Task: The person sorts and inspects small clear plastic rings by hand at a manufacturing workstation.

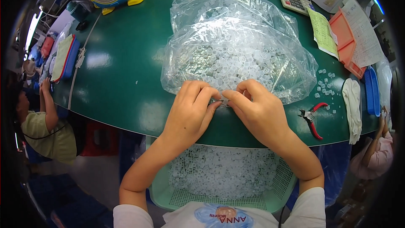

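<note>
Over the desk, the left hand is pinching a tiny piece, probably light, slippery, needing a fingertip hold by its edges; the right hand is curling beside it, its grip unclear. Beyond, a bag is bulging.

Glare patches the green table; fisheye edges darken.

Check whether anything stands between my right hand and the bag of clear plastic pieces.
Nothing visible does: your right hand is at the near edge of the bag. The pliers lie off to the right.
</note>
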